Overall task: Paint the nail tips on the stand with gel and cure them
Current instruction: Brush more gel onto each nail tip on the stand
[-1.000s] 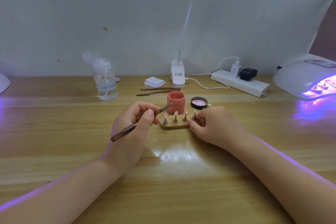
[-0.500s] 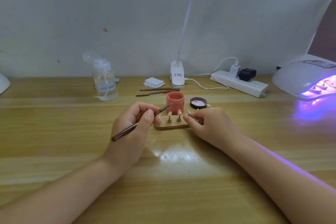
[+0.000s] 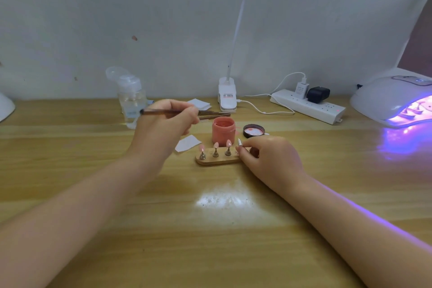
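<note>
A small wooden stand (image 3: 218,160) lies at the middle of the table with pink nail tips (image 3: 215,145) upright on metal pegs. My right hand (image 3: 268,156) pinches the stand's right end, beside a paler tip (image 3: 239,142). My left hand (image 3: 163,131) is raised to the left of the pink gel jar (image 3: 223,133) and grips a thin brown brush (image 3: 163,112), held almost level. The jar is open; its black lid (image 3: 253,130) lies to the right of it. The UV lamp (image 3: 395,100) glows purple at the far right.
Behind the jar lie two more brushes (image 3: 216,116) and a stack of white pads (image 3: 198,104). A white wipe (image 3: 188,143) lies left of the stand. A clear pump bottle (image 3: 131,100), a clip lamp base (image 3: 226,98) and a power strip (image 3: 308,106) line the back edge.
My left hand has lifted away from the stand, up and back, turning the brush level. The white wipe it covered is now uncovered. My right hand stays on the stand's right end.
</note>
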Tool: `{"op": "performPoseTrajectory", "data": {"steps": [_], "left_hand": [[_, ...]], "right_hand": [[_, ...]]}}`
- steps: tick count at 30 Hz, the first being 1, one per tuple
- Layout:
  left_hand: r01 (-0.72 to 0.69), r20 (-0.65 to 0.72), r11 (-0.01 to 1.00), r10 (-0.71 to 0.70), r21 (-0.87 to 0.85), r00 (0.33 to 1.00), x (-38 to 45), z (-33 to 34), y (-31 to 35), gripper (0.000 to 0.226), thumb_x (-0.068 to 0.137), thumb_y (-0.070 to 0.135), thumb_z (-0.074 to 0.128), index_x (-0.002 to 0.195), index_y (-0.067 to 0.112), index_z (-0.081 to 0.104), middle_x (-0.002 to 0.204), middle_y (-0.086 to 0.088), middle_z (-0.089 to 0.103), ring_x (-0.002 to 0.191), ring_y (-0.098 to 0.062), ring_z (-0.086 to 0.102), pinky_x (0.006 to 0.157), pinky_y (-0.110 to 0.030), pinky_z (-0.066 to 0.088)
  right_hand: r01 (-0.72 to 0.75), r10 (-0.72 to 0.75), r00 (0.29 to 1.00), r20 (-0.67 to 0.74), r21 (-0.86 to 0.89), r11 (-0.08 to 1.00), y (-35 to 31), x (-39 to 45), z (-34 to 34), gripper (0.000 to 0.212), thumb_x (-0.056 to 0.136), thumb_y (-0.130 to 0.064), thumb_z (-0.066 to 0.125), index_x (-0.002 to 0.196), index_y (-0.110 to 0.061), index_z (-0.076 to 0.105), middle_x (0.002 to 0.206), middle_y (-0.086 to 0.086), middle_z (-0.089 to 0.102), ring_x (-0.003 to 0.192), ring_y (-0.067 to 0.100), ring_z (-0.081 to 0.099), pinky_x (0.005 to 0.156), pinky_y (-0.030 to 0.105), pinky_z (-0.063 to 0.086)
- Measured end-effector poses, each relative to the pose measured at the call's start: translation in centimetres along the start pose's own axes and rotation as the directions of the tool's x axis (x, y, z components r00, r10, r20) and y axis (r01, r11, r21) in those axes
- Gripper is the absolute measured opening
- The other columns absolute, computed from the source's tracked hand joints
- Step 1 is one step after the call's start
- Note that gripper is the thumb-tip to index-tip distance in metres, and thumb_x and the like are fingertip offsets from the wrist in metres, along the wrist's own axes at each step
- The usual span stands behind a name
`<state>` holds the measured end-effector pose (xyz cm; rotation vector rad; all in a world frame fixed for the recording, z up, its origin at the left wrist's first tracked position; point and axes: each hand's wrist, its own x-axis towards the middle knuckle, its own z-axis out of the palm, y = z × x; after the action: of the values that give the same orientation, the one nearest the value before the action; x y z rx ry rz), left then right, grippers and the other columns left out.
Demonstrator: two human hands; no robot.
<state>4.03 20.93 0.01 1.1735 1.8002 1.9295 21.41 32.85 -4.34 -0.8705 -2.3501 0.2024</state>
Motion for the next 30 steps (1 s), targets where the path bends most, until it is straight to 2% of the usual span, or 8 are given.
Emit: {"op": "performPoseTrajectory", "data": {"steps": [4,6,10,14,20,23,26,30], "left_hand": [[-0.151,0.186,0.901,0.080,0.406,0.979,2.3,1.5,1.4,0.014,0.091,0.023,0.061,0.079,0.028,0.067,0.073,0.017,0.072,0.075,-0.004,0.066,0.071,-0.030,0.053],[-0.184,0.255,0.849,0.060,0.495,0.965,3.4,2.4,2.0,0.017,0.092,0.021,0.057,0.080,0.018,0.069,0.074,0.007,0.072,0.080,-0.017,0.068,0.076,-0.041,0.053],[-0.174,0.286,0.787,-0.003,0.592,0.958,5.2,4.0,1.9,0.028,0.092,0.018,0.049,0.093,-0.003,0.066,0.089,-0.020,0.070,0.072,-0.028,0.061,0.075,-0.049,0.052],[-0.110,0.281,0.769,-0.093,0.630,0.955,6.1,5.4,1.0,0.028,0.091,0.019,0.050,0.094,-0.005,0.064,0.090,-0.024,0.067,0.067,-0.023,0.049,0.062,-0.035,0.040],[-0.071,0.296,0.740,-0.178,0.669,0.939,6.5,6.4,0.8,0.022,0.087,0.014,0.054,0.093,-0.002,0.069,0.088,-0.016,0.070,0.073,-0.025,0.056,0.063,-0.032,0.040],[0.006,0.227,0.795,-0.181,0.606,0.957,7.0,6.0,1.0,0.017,0.086,0.013,0.054,0.080,0.000,0.063,0.071,-0.008,0.059,0.065,-0.022,0.049,0.059,-0.030,0.037],[0.119,0.088,0.893,-0.174,0.433,0.981,7.5,5.1,1.1,0.019,0.087,0.014,0.056,0.077,0.005,0.069,0.062,0.004,0.067,0.066,-0.015,0.055,0.062,-0.029,0.044],[0.383,-0.040,0.915,-0.381,0.130,0.924,7.4,3.5,0.5,0.011,0.087,0.013,0.056,0.082,0.008,0.064,0.051,0.007,0.066,0.054,-0.010,0.048,0.050,-0.023,0.037]], "right_hand": [[-0.011,0.017,0.998,-0.054,0.103,0.995,0.0,-0.1,0.1,0.015,0.089,-0.030,0.064,0.090,-0.023,0.077,0.069,-0.002,0.068,0.072,0.021,0.060,0.060,0.029,0.044],[0.003,0.008,0.997,-0.076,0.136,0.991,0.1,-0.1,0.2,0.013,0.087,-0.028,0.067,0.086,-0.020,0.077,0.065,0.000,0.067,0.069,0.022,0.060,0.061,0.031,0.045],[0.042,-0.023,0.995,-0.098,0.193,0.980,0.1,-0.1,0.4,0.009,0.083,-0.024,0.072,0.081,-0.016,0.075,0.062,-0.002,0.064,0.064,0.021,0.059,0.064,0.033,0.049],[0.100,-0.060,0.985,-0.162,0.255,0.962,0.2,-0.2,0.3,0.008,0.077,-0.016,0.078,0.072,-0.012,0.073,0.057,-0.010,0.058,0.050,0.002,0.049,0.060,0.023,0.045],[0.121,-0.073,0.983,-0.166,0.299,0.947,0.4,-0.2,0.3,0.007,0.076,-0.011,0.078,0.073,-0.011,0.073,0.062,-0.016,0.058,0.058,-0.009,0.054,0.060,0.009,0.036],[0.127,-0.079,0.984,-0.160,0.316,0.940,0.5,-0.1,0.2,0.005,0.076,-0.010,0.078,0.074,-0.011,0.073,0.065,-0.009,0.064,0.058,-0.008,0.054,0.060,0.012,0.037],[0.130,-0.087,0.986,-0.144,0.322,0.938,0.5,-0.1,0.2,0.004,0.077,-0.011,0.079,0.077,-0.011,0.074,0.069,-0.007,0.066,0.059,-0.008,0.054,0.060,0.011,0.036],[0.078,-0.033,0.992,-0.122,0.381,0.921,0.6,0.1,0.0,0.004,0.077,-0.012,0.080,0.080,-0.013,0.077,0.067,-0.020,0.059,0.062,-0.010,0.055,0.061,0.006,0.037]]}}
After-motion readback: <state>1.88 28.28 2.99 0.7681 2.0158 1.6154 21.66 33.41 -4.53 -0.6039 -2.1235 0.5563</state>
